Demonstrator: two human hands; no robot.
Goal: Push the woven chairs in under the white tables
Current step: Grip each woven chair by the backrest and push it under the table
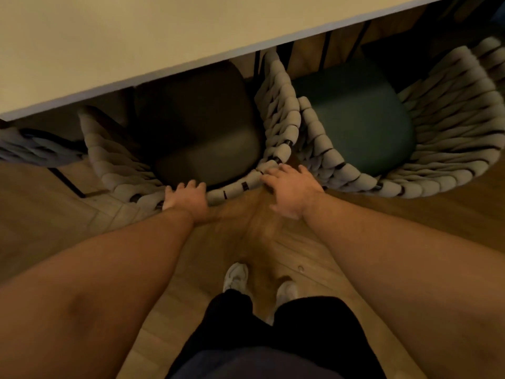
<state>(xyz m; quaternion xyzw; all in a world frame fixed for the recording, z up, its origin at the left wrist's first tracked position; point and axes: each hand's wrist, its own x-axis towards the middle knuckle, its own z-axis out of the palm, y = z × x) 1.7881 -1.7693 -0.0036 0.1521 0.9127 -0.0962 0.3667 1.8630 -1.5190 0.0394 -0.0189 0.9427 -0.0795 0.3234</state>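
Note:
A woven chair (278, 116) with a dark seat cushion stands straight in front of me, its front part under the white table (114, 42). My left hand (187, 199) lies on the left part of its curved back rim. My right hand (289, 187) rests on the right part of the same rim, fingers wrapped over the thick grey weave. A second woven chair (451, 132) with a green cushion stands close on the right, its seat partly under the table edge.
Another grey woven chair (30, 149) shows at the far left under the table. The floor (410, 214) is wooden planks. My legs and white shoes (236, 276) stand just behind the chair.

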